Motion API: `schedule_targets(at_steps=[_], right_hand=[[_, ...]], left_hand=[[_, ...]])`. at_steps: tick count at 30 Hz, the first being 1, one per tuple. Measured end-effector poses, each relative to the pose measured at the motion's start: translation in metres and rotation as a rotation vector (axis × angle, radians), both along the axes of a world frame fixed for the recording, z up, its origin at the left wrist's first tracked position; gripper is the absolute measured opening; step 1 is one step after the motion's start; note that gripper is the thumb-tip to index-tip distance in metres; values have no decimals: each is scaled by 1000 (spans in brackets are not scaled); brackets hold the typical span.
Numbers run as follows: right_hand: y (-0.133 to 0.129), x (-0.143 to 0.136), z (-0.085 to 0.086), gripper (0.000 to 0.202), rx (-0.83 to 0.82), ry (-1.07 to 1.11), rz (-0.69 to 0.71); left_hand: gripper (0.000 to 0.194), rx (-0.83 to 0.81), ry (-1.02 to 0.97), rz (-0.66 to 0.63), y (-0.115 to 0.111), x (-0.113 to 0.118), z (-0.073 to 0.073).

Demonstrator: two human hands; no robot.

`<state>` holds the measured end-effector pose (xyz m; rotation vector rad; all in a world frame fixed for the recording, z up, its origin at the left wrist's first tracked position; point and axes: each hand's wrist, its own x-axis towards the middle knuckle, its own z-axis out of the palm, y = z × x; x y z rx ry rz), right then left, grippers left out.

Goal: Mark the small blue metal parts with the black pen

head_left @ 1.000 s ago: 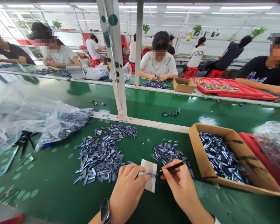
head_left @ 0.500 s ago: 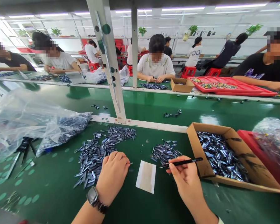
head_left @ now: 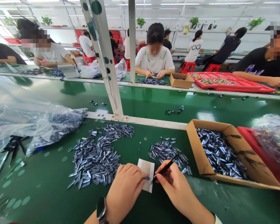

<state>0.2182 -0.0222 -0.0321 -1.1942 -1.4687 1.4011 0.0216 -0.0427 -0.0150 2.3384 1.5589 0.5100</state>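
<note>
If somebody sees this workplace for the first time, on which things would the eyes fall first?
Probably first on the large heap of dark, shiny pieces on the green work surface, beyond and left of the left hand. Next might come the open cardboard box at right, holding many similar pieces. Between them, the left hand pinches a small dark piece over a pale card, near the slim black tool in the right hand.

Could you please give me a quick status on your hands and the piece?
Left hand pinching piece over card. Right hand holding black tool, tip close to piece. Box off to the right, seemingly not in the way.
</note>
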Motion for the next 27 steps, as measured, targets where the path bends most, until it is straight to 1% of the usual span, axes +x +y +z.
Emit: schedule_targets(at_steps=[4,8,18,21,27], right_hand=[[1,0,0,20,-18,20,-11],[2,1,0,20,-26,-7,-1],[3,0,1,29,-54,-53,-26],[3,-1,2,34,-71,-27,-55],[6,-2,2,42,-88,36,-163]], left_hand=[[22,3,-99,49,2,-2,-2],[16,-37,-114,51,3,0,-1],[14,-76,-125,50,3,-1,0],[15,-73,-133,56,3,0,0],[17,-63,-161,38,2,0,3]])
